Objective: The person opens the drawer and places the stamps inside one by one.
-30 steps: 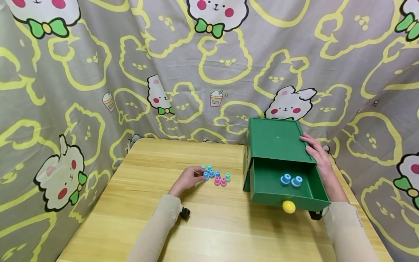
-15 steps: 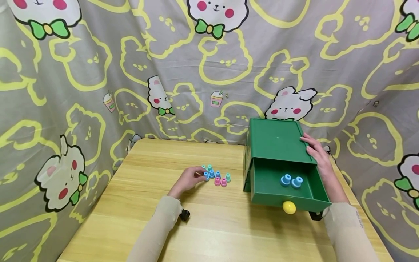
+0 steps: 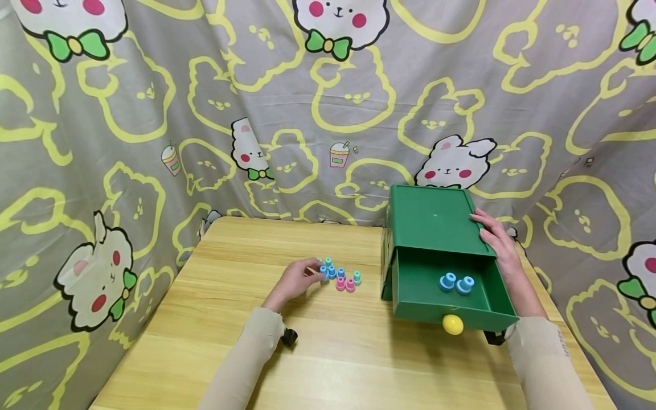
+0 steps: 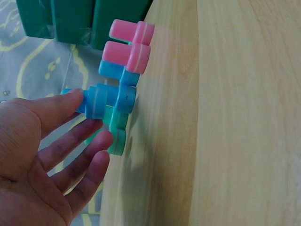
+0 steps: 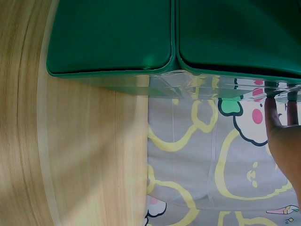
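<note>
My left hand (image 3: 297,280) pinches a blue flanged peg (image 4: 96,102) between thumb and forefinger, its other fingers spread loosely. In the left wrist view this peg hangs off the table, in front of the standing pegs. Near it on the table are another blue peg (image 3: 340,274), two pink pegs (image 3: 340,283) and several green pegs (image 3: 356,277), some partly hidden by the fingers. My right hand (image 3: 501,242) rests against the right side of the green drawer box (image 3: 435,219), fingers lying along its top edge. The drawer (image 3: 425,310) is pulled out and holds two light blue pegs (image 3: 464,285).
A yellow round knob (image 3: 452,324) sticks out from the drawer front. The wooden table (image 3: 246,245) carries everything. A patterned curtain (image 3: 277,102) hangs behind and along both sides. Black wrist cameras (image 3: 289,336) sit below the sleeves.
My left fingers have closed on the blue peg and raised it slightly from the table. The right hand, box and drawer have stayed where they were.
</note>
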Available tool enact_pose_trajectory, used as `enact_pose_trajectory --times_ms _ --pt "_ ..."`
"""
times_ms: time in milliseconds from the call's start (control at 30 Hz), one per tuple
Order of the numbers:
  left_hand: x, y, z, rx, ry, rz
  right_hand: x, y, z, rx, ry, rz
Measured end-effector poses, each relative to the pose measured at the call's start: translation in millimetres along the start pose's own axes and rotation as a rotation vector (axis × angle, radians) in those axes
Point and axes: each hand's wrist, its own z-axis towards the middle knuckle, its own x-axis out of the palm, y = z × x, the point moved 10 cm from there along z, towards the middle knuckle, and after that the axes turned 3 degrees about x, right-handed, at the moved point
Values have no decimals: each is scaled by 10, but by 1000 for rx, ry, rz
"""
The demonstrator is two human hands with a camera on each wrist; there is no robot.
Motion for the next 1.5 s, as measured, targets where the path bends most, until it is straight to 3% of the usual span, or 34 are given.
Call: enact_pose_trajectory --times_ms 567,933,1500 --pt "-93 -232 18 51 -58 -12 -6 -22 9 21 -1 -22" --pt "-115 -495 25 108 -88 -3 -23 -17 20 9 -14 -28" --pt "-71 -995 -45 210 -58 -30 11 26 3 -19 2 5"
